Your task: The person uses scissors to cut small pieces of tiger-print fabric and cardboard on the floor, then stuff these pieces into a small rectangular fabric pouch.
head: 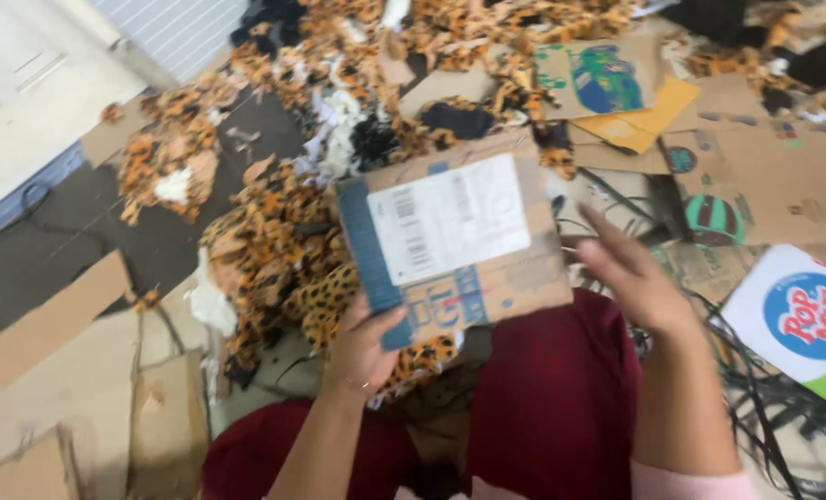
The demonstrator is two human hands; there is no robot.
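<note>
Cardboard piece, a flat brown panel with blue tape down one edge and a white label across its face, sits above the person's lap, roughly centre of view. The left hand grips its lower corner at about seven o'clock, thumb pressed on the front face, the other fingers hidden behind, so I cannot tell how they lie. The right hand hovers just off the panel's edge at three o'clock, fingers loosely spread and slightly curled, touching nothing that I can make out.

Risk, as I judge it: one corner carries the whole panel, so it could pivot or slip down into the heap of leopard-print fabric scraps at nine o'clock, or the stiff edge could catch the open right hand. Loose black straps at four o'clock could snag a sleeve or wrist.

Long axis runs roughly from eight o'clock to two o'clock, tilted a little up to the right; the taped short edge faces nine o'clock, the labelled face turned up toward the wearer. More flattened cardboard lies at one o'clock.
</note>
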